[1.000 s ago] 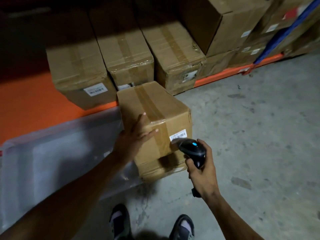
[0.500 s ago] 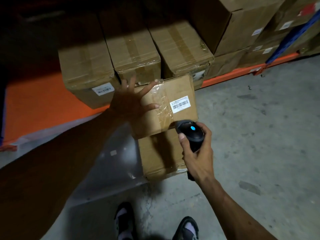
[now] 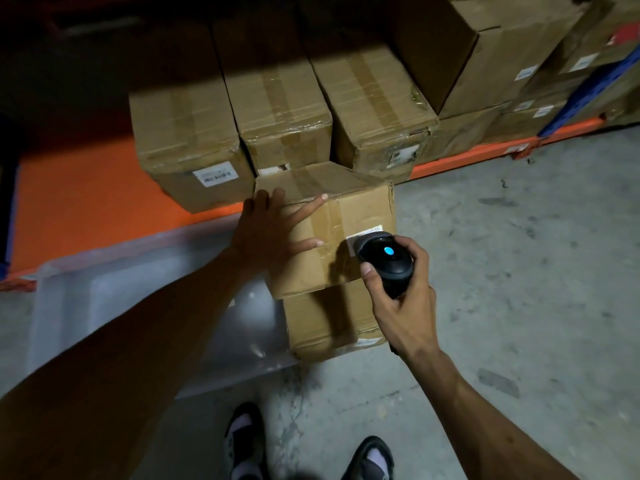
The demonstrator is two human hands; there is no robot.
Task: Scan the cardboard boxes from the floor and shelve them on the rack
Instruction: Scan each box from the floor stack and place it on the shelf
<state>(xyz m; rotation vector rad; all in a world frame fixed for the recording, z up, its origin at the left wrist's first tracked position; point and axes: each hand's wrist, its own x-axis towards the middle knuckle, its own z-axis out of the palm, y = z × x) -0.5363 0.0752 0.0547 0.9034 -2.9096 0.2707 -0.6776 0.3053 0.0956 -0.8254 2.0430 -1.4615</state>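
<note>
A taped cardboard box (image 3: 360, 216) rests tipped on top of a second cardboard box (image 3: 325, 323) that stands on the floor. My left hand (image 3: 266, 230) lies flat against the upper box's left side, fingers spread over its near face. My right hand (image 3: 401, 299) grips a black barcode scanner (image 3: 384, 259) with a lit blue dot. The scanner's head is right at the white barcode label (image 3: 369, 231) on the box's near face and covers most of it.
Three taped boxes (image 3: 284, 109) sit side by side on the orange rack shelf (image 3: 86, 195), with larger boxes (image 3: 498, 53) stacked to the right. A translucent plastic sheet (image 3: 121, 306) lies on the concrete floor at left. My feet (image 3: 304, 452) are at the bottom.
The upper box has tipped back down so its label face points more forward. My right hand moved the scanner up against the label. My left hand shifted lower on the box's side.
</note>
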